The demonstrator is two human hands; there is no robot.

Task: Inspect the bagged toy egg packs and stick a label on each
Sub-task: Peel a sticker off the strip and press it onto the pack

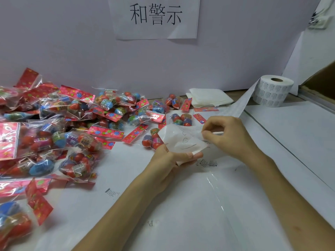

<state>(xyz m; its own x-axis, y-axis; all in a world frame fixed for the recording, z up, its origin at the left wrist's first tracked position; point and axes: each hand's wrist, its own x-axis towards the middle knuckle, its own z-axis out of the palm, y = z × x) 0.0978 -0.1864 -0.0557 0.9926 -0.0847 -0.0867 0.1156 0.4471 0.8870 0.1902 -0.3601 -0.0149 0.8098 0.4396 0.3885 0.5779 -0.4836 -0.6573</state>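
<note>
My left hand holds the loose end of the white label backing strip from underneath, thumb and fingers curled round it. My right hand pinches the strip's right edge at a label, fingertips together. The strip runs up and right to the label roll standing at the back right. A pile of bagged toy egg packs with red flowered headers covers the left of the table. One egg pack lies just beyond my hands, another partly behind the strip.
A folded white cloth lies by the wall behind the strip. A clear plastic sheet with printed marks lies on the white table paper under my forearms. A paper sign hangs on the back wall. A cardboard box edge is at far right.
</note>
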